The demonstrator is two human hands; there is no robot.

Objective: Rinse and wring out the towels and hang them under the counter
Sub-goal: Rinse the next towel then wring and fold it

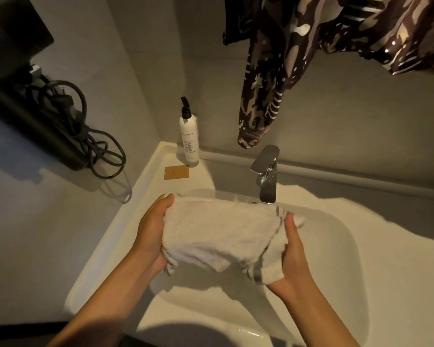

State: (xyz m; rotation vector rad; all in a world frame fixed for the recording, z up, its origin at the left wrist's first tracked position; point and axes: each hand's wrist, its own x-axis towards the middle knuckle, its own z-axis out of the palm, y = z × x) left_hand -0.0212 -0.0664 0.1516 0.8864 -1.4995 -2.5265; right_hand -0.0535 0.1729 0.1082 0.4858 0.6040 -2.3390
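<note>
Towel: a white, fluffy terry cloth towel (pixel 218 234) is stretched between both hands, up in the air over the basin, just in front of the tap and sagging a little in the middle.
Left hand: the left hand (pixel 150 231) is clamped on the towel's left end, fingers wrapped round behind the cloth, thumb on the near side, a bunch of fabric squeezed in the palm.
Right hand: the right hand (pixel 292 249) grips the right end, thumb pressed flat on top, the other fingers hidden under the cloth; a loose corner hangs below it.
Basin: the white, rounded ceramic sink (pixel 346 246) sits directly under the towel; nothing lies in the bowl that I can see, and whether any water stands in it I cannot tell.
Tap: a chrome single-lever faucet (pixel 267 171) stands at the back rim, spout just behind the towel's top edge; whether water is running is unclear.
Bottle: a tall white pump bottle with a black dispenser head (pixel 189 139) stands upright in the back left corner of the counter; its fill level is not visible.
Tag: a small brown card label (pixel 176 172) lies flat just in front of the bottle.
Left side: a black appliance with a coiled black cable (pixel 85 131) rests on the grey surface beside the sink.
Above: a brown-and-cream patterned cloth (pixel 273 78) hangs down over the tap.
</note>
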